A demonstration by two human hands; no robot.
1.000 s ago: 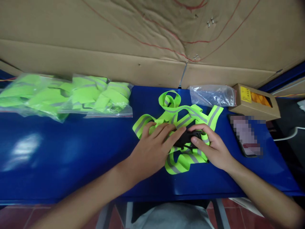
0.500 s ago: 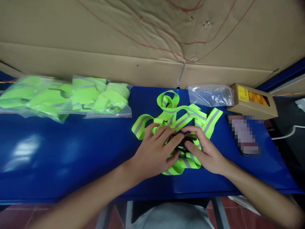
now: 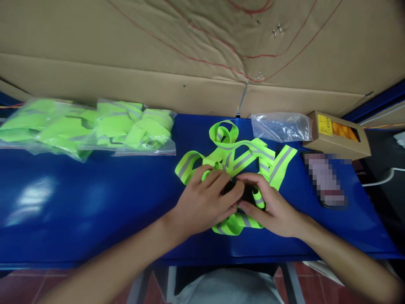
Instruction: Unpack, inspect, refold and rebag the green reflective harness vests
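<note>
Neon-yellow reflective strap (image 3: 243,160) with a grey stripe lies in loose loops on the blue table (image 3: 110,211). Over its near part, my left hand (image 3: 210,196) curls its fingers onto a black piece (image 3: 247,193) joined to the strap; it looks like a buckle, mostly hidden by my fingers. From the other side my right hand (image 3: 268,202) grips the same black piece between thumb and fingers. A short fold of strap sticks out beside my right thumb. Both hands nearly touch.
Clear bags of neon-yellow straps (image 3: 136,126) lie at the back left. At the back right are a clear plastic bag (image 3: 281,126) and a cardboard box (image 3: 341,135) with orange contents. A phone (image 3: 325,181), its screen blurred, lies to the right. Cardboard (image 3: 126,80) stands behind.
My right hand has shifted slightly left and down, closer to my left fingers. The strap end by my right thumb has turned, and the near loops have moved a little.
</note>
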